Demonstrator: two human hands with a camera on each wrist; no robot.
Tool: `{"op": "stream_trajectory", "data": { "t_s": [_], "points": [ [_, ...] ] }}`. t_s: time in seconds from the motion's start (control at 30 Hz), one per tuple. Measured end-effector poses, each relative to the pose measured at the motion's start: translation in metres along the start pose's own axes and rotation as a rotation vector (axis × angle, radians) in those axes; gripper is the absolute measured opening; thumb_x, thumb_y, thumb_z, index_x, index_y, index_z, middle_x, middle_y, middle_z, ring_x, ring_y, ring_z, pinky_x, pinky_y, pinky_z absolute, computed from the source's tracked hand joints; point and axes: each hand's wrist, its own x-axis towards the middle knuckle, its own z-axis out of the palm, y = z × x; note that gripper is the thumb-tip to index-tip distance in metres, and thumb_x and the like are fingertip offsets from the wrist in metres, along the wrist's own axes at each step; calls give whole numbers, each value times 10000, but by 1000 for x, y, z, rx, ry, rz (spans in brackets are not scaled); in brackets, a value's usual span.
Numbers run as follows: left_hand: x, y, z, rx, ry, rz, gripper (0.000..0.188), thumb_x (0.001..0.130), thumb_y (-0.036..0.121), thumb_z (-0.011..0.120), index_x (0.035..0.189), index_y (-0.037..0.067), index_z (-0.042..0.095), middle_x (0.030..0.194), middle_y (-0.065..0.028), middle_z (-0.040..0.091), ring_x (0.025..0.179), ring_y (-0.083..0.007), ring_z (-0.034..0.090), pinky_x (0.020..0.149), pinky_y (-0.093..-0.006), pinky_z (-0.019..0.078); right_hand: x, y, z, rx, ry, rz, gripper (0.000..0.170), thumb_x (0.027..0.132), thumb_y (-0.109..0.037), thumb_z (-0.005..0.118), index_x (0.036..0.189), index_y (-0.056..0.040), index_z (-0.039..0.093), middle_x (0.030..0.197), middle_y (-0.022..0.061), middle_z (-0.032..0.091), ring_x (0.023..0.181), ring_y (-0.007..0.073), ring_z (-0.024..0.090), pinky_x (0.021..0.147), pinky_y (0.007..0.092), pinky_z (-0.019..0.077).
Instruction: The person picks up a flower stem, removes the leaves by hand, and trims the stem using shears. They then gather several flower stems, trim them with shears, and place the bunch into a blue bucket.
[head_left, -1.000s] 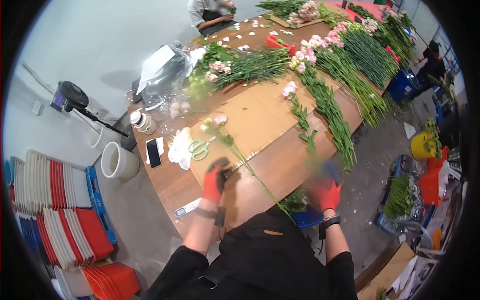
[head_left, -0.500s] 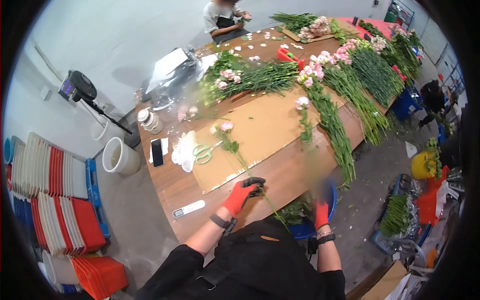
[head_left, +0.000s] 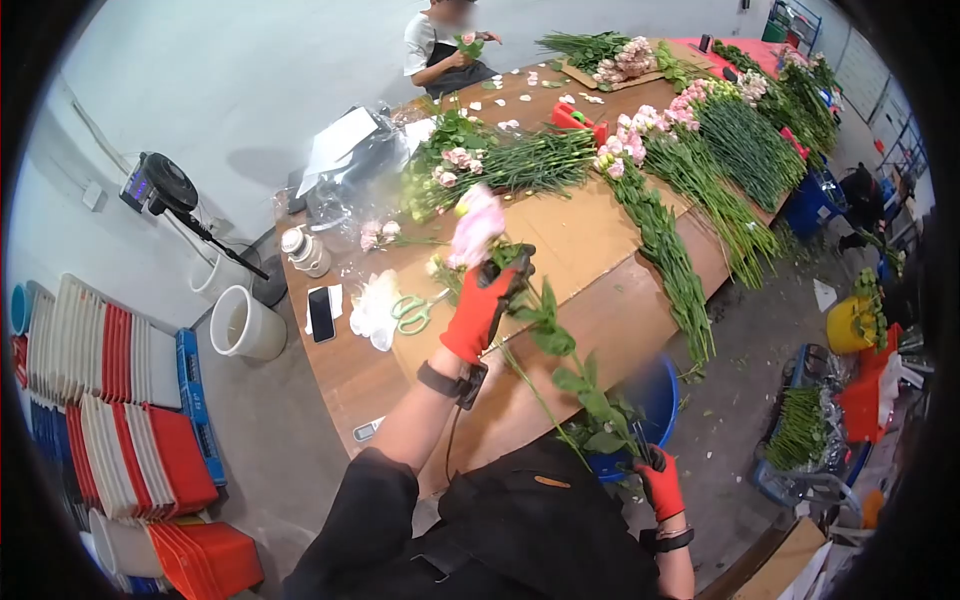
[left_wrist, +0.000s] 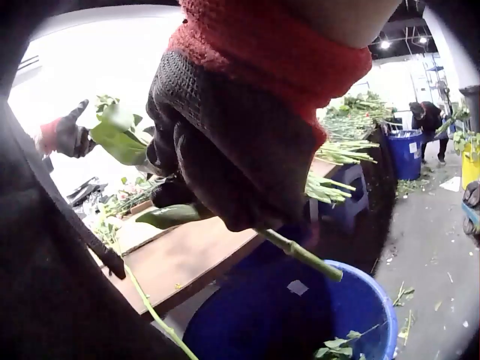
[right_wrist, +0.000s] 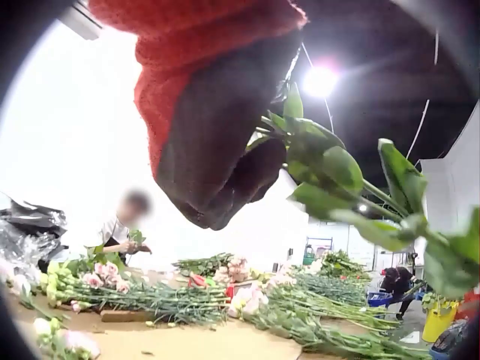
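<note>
Between both hands, in the head view, slants a long-stemmed pink flower (head_left: 478, 232) with broad leaves. My left hand (head_left: 490, 305), in a red and black glove, holds its upper stem just below the bloom. The right hand (head_left: 660, 485), gloved the same way, grips the lower stem beside a blue tub (head_left: 655, 400). In the left wrist view, a gloved fist has the stem's cut end (left_wrist: 300, 255) sticking out over the tub. The right wrist view has curled fingers by the leaves (right_wrist: 341, 169). A thinner flower stem (head_left: 545, 395) crosses the table's front edge.
Green-handled scissors (head_left: 411, 315), a phone (head_left: 321, 313) and a jar (head_left: 305, 252) are at the table's left. Cardboard (head_left: 575, 235) covers its middle. Leafy flower bundles (head_left: 655, 240) lie to the right. Another person (head_left: 445, 55) sits at the far side.
The pink flower has come from the right of the cardboard to my left hand, its stem now slanting between both hands. My left hand has moved up and forward from the thinner stem.
</note>
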Motion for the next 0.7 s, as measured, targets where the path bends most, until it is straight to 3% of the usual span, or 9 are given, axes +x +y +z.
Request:
{"op": "stream_trajectory", "data": {
  "t_s": [0.1, 0.23, 0.3, 0.37, 0.47, 0.53, 0.57, 0.67, 0.7],
  "points": [
    [-11, 18, 8, -41, -38, -53, 363, 1012, 319, 582, 1252, 63, 675, 1009, 4, 673, 875, -73, 587, 720, -221, 470, -7, 14, -14, 27, -28, 9, 404, 852, -23, 672, 1248, 30, 611, 1053, 58, 683, 913, 141, 633, 811, 295, 516],
    [-34, 40, 30, -137, -80, -62, 356, 1015, 281, 579, 1228, 12, 676, 1000, -31, 686, 859, -79, 608, 715, -231, 496, -14, -46, -20, 204, 111, 282, 369, 864, -81, 663, 1219, 12, 627, 979, 45, 671, 804, 110, 609, 741, 274, 502],
    [-43, 50, 34, -151, -151, -39, 352, 1015, 264, 575, 1231, 0, 663, 1061, -48, 694, 871, -90, 617, 741, -248, 507, -7, -45, -21, 133, 279, 187, 342, 864, -87, 643, 1194, 4, 639, 949, 35, 665, 759, 93, 593, 712, 264, 491],
    [-55, 63, 50, -129, -195, -42, 354, 1015, 269, 579, 1226, -2, 663, 1094, -51, 697, 894, -93, 613, 766, -261, 505, 0, -114, -1, 87, 101, -83, 336, 846, -65, 615, 1174, 0, 646, 984, 36, 667, 828, 96, 601, 744, 252, 482],
    [-71, 70, 72, -132, -335, -60, 372, 1018, 267, 576, 1272, 1, 630, 1184, -59, 685, 985, -106, 613, 809, -281, 500, 7, -229, 55, 236, 54, -223, 393, 813, -44, 632, 1203, 6, 636, 1074, 44, 657, 967, 108, 577, 826, 242, 466],
    [-79, 70, 85, -111, -411, -50, 382, 1018, 255, 574, 1305, 6, 605, 1209, -61, 674, 1019, -110, 616, 813, -279, 498, 20, -273, 85, 87, 36, -453, 470, 772, -5, 690, 1237, 19, 621, 1122, 54, 664, 995, 121, 598, 866, 257, 478],
    [-82, 61, 85, -68, -393, -10, 345, 1023, 185, 557, 1316, 4, 576, 1237, -89, 659, 1033, -140, 632, 826, -303, 517, 20, -296, 91, 119, -75, -387, 513, 750, 4, 730, 1248, 31, 610, 1107, 61, 674, 990, 127, 606, 865, 273, 488],
    [-86, 55, 98, -28, -311, 179, 250, 1023, 109, 530, 1239, -4, 586, 1174, -126, 677, 996, -178, 653, 826, -330, 539, 31, -276, 131, 135, -193, -533, 610, 707, 1, 825, 1265, 56, 586, 1027, 68, 698, 917, 111, 603, 825, 319, 512],
    [-84, 53, 96, -30, -302, 236, 215, 1022, 84, 520, 1205, -6, 589, 1147, -138, 684, 980, -193, 661, 822, -336, 547, 41, -255, 133, 182, -276, -448, 558, 742, -70, 837, 1229, 51, 594, 968, 120, 710, 870, 199, 669, 797, 353, 526]
  ]
}}
